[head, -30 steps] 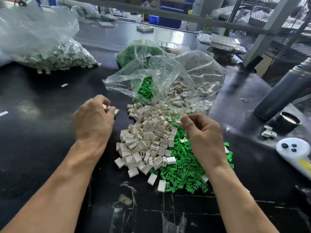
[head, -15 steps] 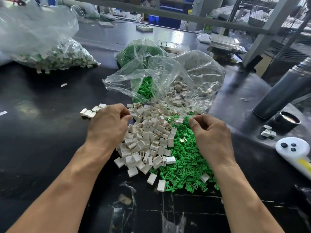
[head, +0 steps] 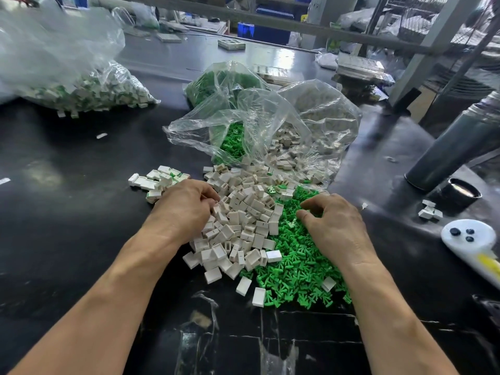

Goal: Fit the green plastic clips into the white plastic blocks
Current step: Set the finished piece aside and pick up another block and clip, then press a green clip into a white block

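Note:
A heap of white plastic blocks (head: 243, 220) lies mid-table, with a heap of green clips (head: 297, 266) touching its right side. My left hand (head: 186, 209) rests on the left edge of the white heap, fingers curled down around a white block. My right hand (head: 332, 226) lies on the green heap, its thumb and forefinger pinching at a green clip. A small group of white blocks with green clips fitted (head: 159, 180) sits just left of my left hand.
An open clear bag (head: 243, 125) spilling blocks and clips lies behind the heaps. A big bag of blocks (head: 81, 90) is far left. At right stand a grey cylinder (head: 454, 147), a black cap (head: 460, 193), a few loose blocks (head: 428, 211) and a white controller (head: 470, 239).
My left hand left a block with the small group at the left and moved right onto the white heap. My right hand dropped lower onto the green clips.

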Demonstrator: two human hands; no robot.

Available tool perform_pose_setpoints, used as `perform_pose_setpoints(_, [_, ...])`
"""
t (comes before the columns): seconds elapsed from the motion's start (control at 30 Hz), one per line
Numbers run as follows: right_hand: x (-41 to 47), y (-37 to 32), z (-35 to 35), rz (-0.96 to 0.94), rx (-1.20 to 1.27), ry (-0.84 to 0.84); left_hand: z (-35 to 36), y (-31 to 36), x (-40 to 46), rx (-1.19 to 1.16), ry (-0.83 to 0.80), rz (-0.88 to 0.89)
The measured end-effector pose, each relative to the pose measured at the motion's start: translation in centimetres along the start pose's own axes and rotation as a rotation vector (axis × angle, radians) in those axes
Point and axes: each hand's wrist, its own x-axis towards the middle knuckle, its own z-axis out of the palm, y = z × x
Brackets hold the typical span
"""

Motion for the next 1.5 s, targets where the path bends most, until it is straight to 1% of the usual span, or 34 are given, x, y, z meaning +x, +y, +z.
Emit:
perform_pose_setpoints(0.1, [0.0,-0.1,0.3,-0.016,0.038,0.031,0.2,-0.1,0.1,0.011,0.022,0.044])
perform_pose_setpoints(0.23, [-0.3,-0.2,0.6,-0.069,0.116,0.079,0.5,-0.2,0.1,-0.04,0.085,0.063])
perform_pose_setpoints(0.37, [-0.5,-0.4,1.0,-0.142,0.311,0.148,0.5,-0.1,-0.2,-0.158,0.155,0.149])
perform_pose_setpoints(0.47, [-0.6,-0.4,1.4,-0.166,0.481,0.161,0.3,0.4,-0.6,-0.309,0.183,0.215])
perform_pose_setpoints(0.6, [-0.8,-1.0,1.5,-0.167,0.766,0.13,0.3,1.8,-1.5,-0.577,0.105,0.242])
perform_pose_setpoints(0.73, [-1.2,-1.6,1.4,-0.208,0.872,0.038,0.6,2.6,-2.2,-0.698,-0.002,0.248])
perform_pose_setpoints(0.87, [-1.7,-2.1,1.4,-0.303,0.933,-0.106,1.4,3.3,-2.7,-0.71,-0.039,0.297])
perform_pose_setpoints(0.97, [-1.9,-2.3,1.8,-0.347,0.918,-0.151,2.0,3.6,-3.0,-0.706,-0.064,0.348])
perform_pose_setpoints(1.27, [-1.9,-2.4,1.7,-0.327,0.985,-0.099,2.1,3.4,-2.7,-0.864,-0.118,0.359])
perform_pose_setpoints(1.37, [-1.9,-2.4,1.7,-0.314,0.986,-0.096,2.3,3.4,-2.8,-0.921,-0.161,0.354])
perform_pose_setpoints(1.5, [-1.9,-2.4,1.8,-0.308,0.98,-0.087,2.9,3.5,-2.6,-0.967,-0.178,0.331])
